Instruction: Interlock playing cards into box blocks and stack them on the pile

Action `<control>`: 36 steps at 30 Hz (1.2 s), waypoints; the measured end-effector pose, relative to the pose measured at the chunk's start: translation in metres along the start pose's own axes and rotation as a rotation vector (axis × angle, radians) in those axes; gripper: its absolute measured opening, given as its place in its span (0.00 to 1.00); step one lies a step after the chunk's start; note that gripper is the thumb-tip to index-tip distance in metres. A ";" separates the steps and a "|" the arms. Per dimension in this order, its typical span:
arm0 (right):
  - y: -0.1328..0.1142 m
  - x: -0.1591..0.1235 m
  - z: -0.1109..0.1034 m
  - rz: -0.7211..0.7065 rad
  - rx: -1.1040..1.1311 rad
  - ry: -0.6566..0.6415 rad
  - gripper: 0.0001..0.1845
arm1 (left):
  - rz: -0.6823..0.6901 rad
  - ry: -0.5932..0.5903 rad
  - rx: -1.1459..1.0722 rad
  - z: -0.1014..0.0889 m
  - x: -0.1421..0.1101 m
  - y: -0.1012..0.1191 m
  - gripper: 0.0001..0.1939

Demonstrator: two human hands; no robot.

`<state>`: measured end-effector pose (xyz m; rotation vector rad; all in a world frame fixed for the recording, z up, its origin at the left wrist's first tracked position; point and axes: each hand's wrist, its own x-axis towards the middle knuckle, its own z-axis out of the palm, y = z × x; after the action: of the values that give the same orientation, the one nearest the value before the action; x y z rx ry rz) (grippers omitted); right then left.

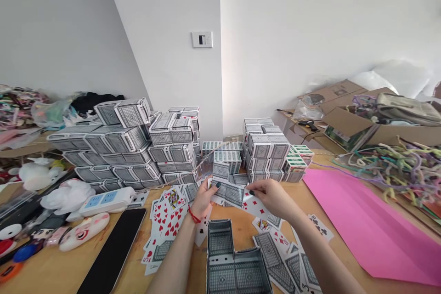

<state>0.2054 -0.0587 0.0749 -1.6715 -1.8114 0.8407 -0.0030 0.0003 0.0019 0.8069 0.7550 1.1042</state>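
Observation:
My left hand (204, 198) and my right hand (272, 196) are raised over the wooden table (51, 271), both pinching a small fan of playing cards (231, 192) between them, patterned backs up, a red-suit card showing at the right. Loose cards (165, 220) lie spread face up and face down under and around my hands. Two opened card boxes (227, 257) stand at the near edge below my wrists.
Stacks of boxed card decks (131, 147) (265, 149) fill the back of the table. A pink paper sheet (365, 225) lies right, coloured pipe cleaners (399, 165) and cardboard boxes (351, 124) beyond. A dark phone (115, 250), power strip (106, 200) and toys sit left.

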 end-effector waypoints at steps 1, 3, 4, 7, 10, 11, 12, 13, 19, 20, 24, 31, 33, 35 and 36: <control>0.000 0.000 0.001 0.000 -0.011 0.002 0.17 | 0.000 0.001 0.000 0.000 0.000 0.000 0.24; 0.001 0.001 0.002 0.004 -0.026 0.009 0.17 | 0.000 0.002 0.000 0.000 0.000 0.000 0.24; 0.002 0.002 0.002 0.008 -0.028 0.010 0.17 | -0.002 0.002 0.002 0.000 0.000 0.000 0.24; 0.002 0.003 0.004 0.018 -0.018 0.013 0.16 | -0.008 0.001 0.010 -0.001 0.001 0.000 0.24; 0.001 0.004 0.007 -0.001 0.023 0.033 0.16 | -0.005 0.006 0.016 -0.002 0.002 -0.001 0.23; 0.001 0.004 0.008 -0.011 0.030 0.043 0.16 | -0.003 0.010 0.017 -0.002 0.002 -0.001 0.22; 0.000 0.004 0.009 -0.020 0.030 0.053 0.16 | 0.000 0.015 0.018 -0.003 0.002 -0.001 0.22; 0.000 0.004 0.009 -0.029 0.025 0.064 0.17 | 0.003 0.018 0.018 -0.003 0.002 -0.001 0.22; -0.005 0.002 0.011 -0.035 0.016 0.058 0.16 | 0.021 0.027 0.019 -0.004 0.004 -0.004 0.22; -0.006 0.002 0.011 -0.033 0.017 0.055 0.16 | 0.022 0.027 0.023 -0.005 0.004 -0.004 0.22; -0.008 0.000 0.012 -0.030 0.017 0.053 0.17 | 0.026 0.023 0.027 -0.006 0.005 -0.005 0.21; -0.006 0.003 0.017 -0.003 0.029 0.080 0.17 | 0.027 0.016 0.011 -0.002 0.002 -0.003 0.23; -0.004 0.003 0.018 0.010 0.043 0.085 0.16 | 0.028 0.023 0.014 -0.002 0.002 -0.002 0.23; -0.002 0.005 0.020 0.018 0.058 0.082 0.16 | 0.029 0.032 0.019 -0.001 0.001 -0.002 0.23; 0.000 0.005 0.021 0.016 0.063 0.083 0.15 | 0.029 0.036 0.019 -0.001 0.002 -0.002 0.23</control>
<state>0.1894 -0.0552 0.0611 -1.6582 -1.7008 0.8142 -0.0028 0.0014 -0.0010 0.8182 0.7875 1.1416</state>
